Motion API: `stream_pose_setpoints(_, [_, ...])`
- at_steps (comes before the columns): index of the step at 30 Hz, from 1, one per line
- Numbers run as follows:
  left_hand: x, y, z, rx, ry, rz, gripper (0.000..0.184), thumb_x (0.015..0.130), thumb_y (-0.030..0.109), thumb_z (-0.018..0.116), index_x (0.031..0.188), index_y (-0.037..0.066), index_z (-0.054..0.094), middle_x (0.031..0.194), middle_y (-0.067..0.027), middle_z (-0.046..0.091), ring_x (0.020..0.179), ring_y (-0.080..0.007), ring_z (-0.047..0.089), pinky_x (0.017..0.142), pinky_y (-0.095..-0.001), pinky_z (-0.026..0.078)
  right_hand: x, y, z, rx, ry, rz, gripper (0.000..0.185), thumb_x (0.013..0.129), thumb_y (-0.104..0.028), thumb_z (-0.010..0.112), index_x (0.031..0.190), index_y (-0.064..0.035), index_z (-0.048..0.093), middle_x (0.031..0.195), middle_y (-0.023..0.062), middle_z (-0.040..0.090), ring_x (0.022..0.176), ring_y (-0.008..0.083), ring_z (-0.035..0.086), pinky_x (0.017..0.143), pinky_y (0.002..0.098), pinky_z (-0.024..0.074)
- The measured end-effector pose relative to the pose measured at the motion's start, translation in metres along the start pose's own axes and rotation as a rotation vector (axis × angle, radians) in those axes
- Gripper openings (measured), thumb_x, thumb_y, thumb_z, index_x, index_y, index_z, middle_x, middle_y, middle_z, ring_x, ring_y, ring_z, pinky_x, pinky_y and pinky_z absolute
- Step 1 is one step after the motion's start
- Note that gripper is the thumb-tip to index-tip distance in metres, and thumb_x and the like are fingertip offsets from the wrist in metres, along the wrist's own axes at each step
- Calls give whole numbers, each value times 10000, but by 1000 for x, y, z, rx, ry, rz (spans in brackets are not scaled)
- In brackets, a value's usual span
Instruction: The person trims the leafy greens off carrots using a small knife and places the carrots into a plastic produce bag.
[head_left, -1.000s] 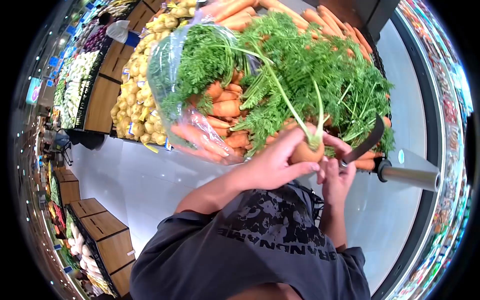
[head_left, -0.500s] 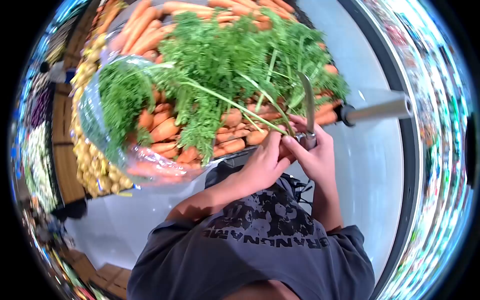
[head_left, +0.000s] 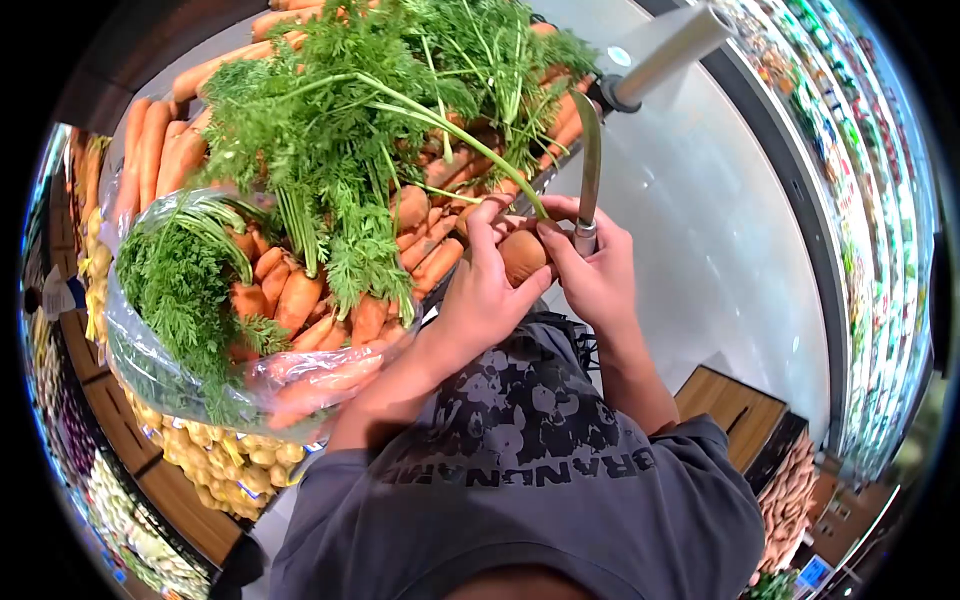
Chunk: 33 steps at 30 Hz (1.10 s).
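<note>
My left hand [head_left: 478, 290] is closed around a thick orange carrot [head_left: 523, 257], its blunt end turned toward me. A long green stalk [head_left: 450, 125] rises from the carrot and stretches back over the leafy tops. In my right hand [head_left: 600, 268] is a knife [head_left: 590, 150] with a curved blade pointing up and a metal collar at its handle. The right thumb and fingers also touch the base of the stalk. Beyond both hands lies a heap of carrots [head_left: 435, 262] with feathery carrot greens [head_left: 340, 150].
A clear plastic bag [head_left: 160, 365] with carrots and greens in it lies at the heap's left. Bagged yellow produce [head_left: 225, 465] sits lower left. A metal post [head_left: 670, 58] slants at upper right. Past the pale floor [head_left: 690, 200] run lit shelves [head_left: 850, 200] and a wooden crate [head_left: 730, 415].
The view has turned, so the heap and bag sit farther left. My hands have drawn slightly up and left, and the carrot's rounded body now shows between them.
</note>
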<state>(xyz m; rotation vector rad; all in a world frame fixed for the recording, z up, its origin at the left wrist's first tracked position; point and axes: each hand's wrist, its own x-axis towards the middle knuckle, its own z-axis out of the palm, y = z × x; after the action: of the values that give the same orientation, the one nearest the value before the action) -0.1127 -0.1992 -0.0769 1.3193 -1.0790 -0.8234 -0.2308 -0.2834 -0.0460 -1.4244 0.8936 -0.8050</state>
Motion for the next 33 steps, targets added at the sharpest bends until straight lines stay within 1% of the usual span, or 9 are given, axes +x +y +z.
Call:
stream_pose_setpoints(4, [-19,-6,-3,150,1,115,776,854,114,805,1394,10,257,1244,-226,573,1152,-357,620,986,-444,489,-11,-4,-9,-52,-74,-49,232,943,-22,672,1165,45,679,998,51,720,916,91,654,810,255,537])
stream_pose_setpoints(6, [-23,-2,-7,186,-22,127,788,862,133,807,1421,27,261,1277,-218,553,1141,-351,619,998,-435,483,-16,-22,-14,-128,-165,97,247,932,-21,679,1174,29,679,1016,54,722,920,97,661,780,257,534])
stream_pose_setpoints(7, [-22,-2,-9,148,-44,140,794,867,129,802,1437,32,259,1294,-219,547,1145,-348,617,1006,-432,478,-17,-18,-18,-154,-137,-2,278,912,-14,689,1190,-8,686,1008,52,715,890,118,672,754,255,526])
stream_pose_setpoints(11, [-23,14,-21,100,-57,111,828,868,100,793,1488,43,248,1362,-220,522,1193,-341,591,1038,-417,459,-19,-28,-47,-677,-182,-323,247,853,-65,756,1097,-55,722,811,110,628,706,216,652,611,337,483])
stream_pose_setpoints(15, [-17,18,-28,177,-14,236,873,822,75,822,1488,24,259,1446,-240,472,1321,-367,521,1102,-425,428,-21,-34,-61,-828,-262,-284,273,782,-54,768,1047,-104,729,814,84,645,657,281,640,598,364,509])
stream_pose_setpoints(20, [-15,30,-35,216,20,305,899,783,65,844,1475,24,272,1543,-266,397,1420,-394,442,1149,-431,399,-21,-35,-59,-909,-388,-321,248,775,-64,758,1017,-111,728,861,75,683,698,290,670,609,377,532])
stream_pose_setpoints(23, [-14,28,-38,232,10,318,898,769,60,849,1464,26,282,1570,-265,372,1414,-413,446,1139,-431,408,-20,-35,-54,-935,-423,-292,243,780,-73,749,1018,-113,724,874,71,693,715,292,677,614,384,535])
stream_pose_setpoints(27, [-15,28,-42,322,21,337,884,764,61,847,1452,41,293,1567,-227,402,1351,-419,511,1058,-430,486,-19,-35,-48,-918,-465,-252,258,798,-75,728,1052,-116,710,885,77,698,739,313,677,637,399,540])
stream_pose_setpoints(33, [-15,25,-44,371,35,319,881,756,72,856,1442,51,304,1550,-207,435,1269,-424,576,961,-440,547,-24,-28,-41,-1007,-418,-255,226,829,-106,710,1054,-119,687,901,83,699,776,342,674,647,429,536])
